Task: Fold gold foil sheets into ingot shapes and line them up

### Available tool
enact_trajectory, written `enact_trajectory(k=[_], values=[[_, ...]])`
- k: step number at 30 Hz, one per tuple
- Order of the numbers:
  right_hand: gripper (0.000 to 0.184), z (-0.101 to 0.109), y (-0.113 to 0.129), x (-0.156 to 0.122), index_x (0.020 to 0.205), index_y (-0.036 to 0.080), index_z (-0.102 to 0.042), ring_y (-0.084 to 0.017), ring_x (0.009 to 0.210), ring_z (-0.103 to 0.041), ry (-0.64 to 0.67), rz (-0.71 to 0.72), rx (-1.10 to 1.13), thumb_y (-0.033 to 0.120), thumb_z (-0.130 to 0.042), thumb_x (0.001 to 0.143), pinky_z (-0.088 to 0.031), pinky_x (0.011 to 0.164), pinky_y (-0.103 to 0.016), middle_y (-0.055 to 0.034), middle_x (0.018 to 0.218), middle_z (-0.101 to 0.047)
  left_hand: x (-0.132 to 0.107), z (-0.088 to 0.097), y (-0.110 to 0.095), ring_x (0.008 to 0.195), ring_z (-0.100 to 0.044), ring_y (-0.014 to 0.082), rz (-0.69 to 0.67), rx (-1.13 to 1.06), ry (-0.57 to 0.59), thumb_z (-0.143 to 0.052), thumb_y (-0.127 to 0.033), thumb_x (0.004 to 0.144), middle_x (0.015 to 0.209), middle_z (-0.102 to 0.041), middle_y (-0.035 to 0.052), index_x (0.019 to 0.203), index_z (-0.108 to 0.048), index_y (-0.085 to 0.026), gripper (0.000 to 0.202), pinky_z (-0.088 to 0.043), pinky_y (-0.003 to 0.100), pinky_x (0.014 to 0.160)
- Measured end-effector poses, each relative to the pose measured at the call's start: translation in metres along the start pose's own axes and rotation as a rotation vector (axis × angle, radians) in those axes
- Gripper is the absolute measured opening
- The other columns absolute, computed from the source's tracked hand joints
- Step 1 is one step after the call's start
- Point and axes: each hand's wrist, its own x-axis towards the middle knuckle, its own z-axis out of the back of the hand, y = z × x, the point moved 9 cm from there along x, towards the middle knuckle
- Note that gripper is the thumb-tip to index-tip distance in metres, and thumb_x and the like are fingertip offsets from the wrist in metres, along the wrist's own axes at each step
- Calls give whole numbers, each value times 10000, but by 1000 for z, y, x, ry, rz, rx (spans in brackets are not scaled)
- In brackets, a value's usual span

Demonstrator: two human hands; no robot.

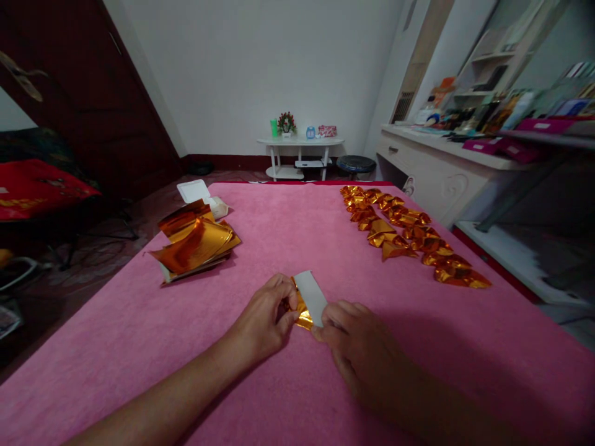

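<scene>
Between my two hands, near the middle of the pink cloth [279,235], is a sheet of gold foil paper [304,318] with its pale grey back partly showing. My left hand [267,313] is closed on its gold left side, thumb and fingers bent at the edge. At the lower right, the fingers of my right hand [346,337] pinch the grey part. Part of the sheet is hidden under the fingers. Ahead on the left lies a loose stack of gold foil sheets [199,244]. To the right, rows of folded gold foil pieces [383,232] rest on the cloth.
An open white container [194,191] sits by the stack at the far left edge. Beyond the table stand a small white side table [302,142] and a round black stool [356,164]. A cluttered white desk [432,152] is at the right, a red-covered chair [44,189] at the left.
</scene>
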Motion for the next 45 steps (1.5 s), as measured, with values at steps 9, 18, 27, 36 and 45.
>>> enact_trajectory(k=[9, 18, 27, 36, 45], values=[[298, -10, 5, 6, 1011, 173, -591, -214, 836, -474, -25, -76, -107, 46, -466, 772, -325, 771, -352, -82, 953, -602, -1, 1, 2, 759, -497, 136, -34, -49, -6, -519, 31, 654, 825, -504, 22, 699, -466, -168, 210, -399, 235, 643], [245, 11, -20, 47, 827, 210, -657, -137, 754, -549, 33, -139, 16, 164, -421, 879, -364, 673, -246, -14, 824, -617, -6, 4, 0, 742, -493, 126, -70, -107, -75, -520, 29, 657, 825, -494, 15, 688, -462, -162, 202, -385, 219, 618], [264, 0, -43, 101, 885, 196, -646, -135, 721, -557, -4, -216, 187, 252, -709, 635, -377, 623, -229, 12, 810, -636, -12, 19, 2, 848, -477, 183, -57, 7, -195, -651, -127, 692, 897, -495, 30, 809, -485, -183, 211, -415, 305, 750], [228, 1, -89, 75, 625, 160, -540, -92, 450, -437, -295, -504, 995, 331, -689, 630, -306, 442, -209, 52, 509, -504, -4, 31, 39, 962, -554, 212, 115, -505, -363, -722, -265, 683, 1078, -558, 103, 1174, -481, -165, 556, -450, 357, 849], [274, -10, -77, 58, 770, 160, -602, -149, 575, -578, -511, -494, 1309, 387, -729, 685, -417, 540, -239, -9, 651, -648, -1, 32, 38, 544, -495, 94, 263, -986, -282, -621, -483, 784, 603, -605, 27, 681, -661, -83, 415, -368, 209, 566]])
